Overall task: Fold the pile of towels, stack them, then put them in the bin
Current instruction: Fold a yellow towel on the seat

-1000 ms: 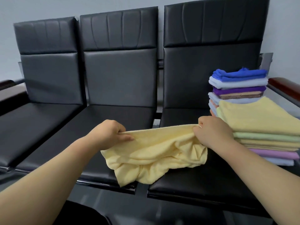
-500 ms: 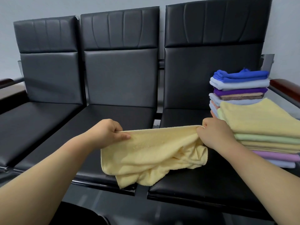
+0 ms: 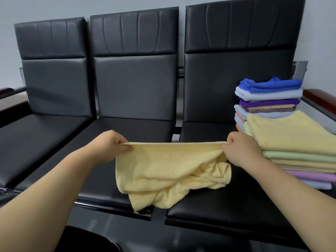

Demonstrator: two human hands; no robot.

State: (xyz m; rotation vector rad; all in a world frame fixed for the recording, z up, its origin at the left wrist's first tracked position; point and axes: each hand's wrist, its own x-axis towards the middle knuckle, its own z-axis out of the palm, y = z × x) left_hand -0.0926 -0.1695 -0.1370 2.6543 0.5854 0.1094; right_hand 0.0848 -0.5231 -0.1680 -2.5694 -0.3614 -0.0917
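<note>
A pale yellow towel [image 3: 169,170] hangs crumpled over the front of the black seats, its top edge pulled taut between my hands. My left hand [image 3: 109,144] pinches the left end of that edge and my right hand [image 3: 241,148] pinches the right end. Just right of my right hand stands a stack of folded towels [image 3: 298,151] with a yellow one on top. Behind it is a second, taller stack [image 3: 269,95] topped by a blue towel. No bin shows in this view.
A row of three black padded seats [image 3: 134,88] with tall backs fills the view. A wooden armrest [image 3: 320,97] sits at the far right, another [image 3: 5,91] at the far left. The floor shows below the seat fronts.
My hands have drawn apart and lifted slightly, so the towel's top edge now runs straight and tight. More of the towel's face has smoothed out below it.
</note>
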